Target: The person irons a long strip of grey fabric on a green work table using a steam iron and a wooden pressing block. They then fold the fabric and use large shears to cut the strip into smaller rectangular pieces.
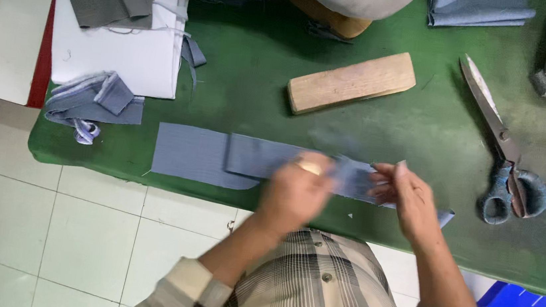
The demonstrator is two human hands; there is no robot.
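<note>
Hands, left (296, 189) and right (406, 194), each grip pinched shut on blue-grey fabric strip (246, 157) lying between them on green tabletop (248, 64); uneven pull could skew its fold.

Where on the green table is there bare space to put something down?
Bare green table lies between the wooden block and the white fabric stack, and between block and scissors. It is crowded along the near edge, where both hands work the blue-grey strip.

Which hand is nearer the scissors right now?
Right. The right hand pinches the blue fabric strip just left of the scissors; the left hand is farther left.
</note>
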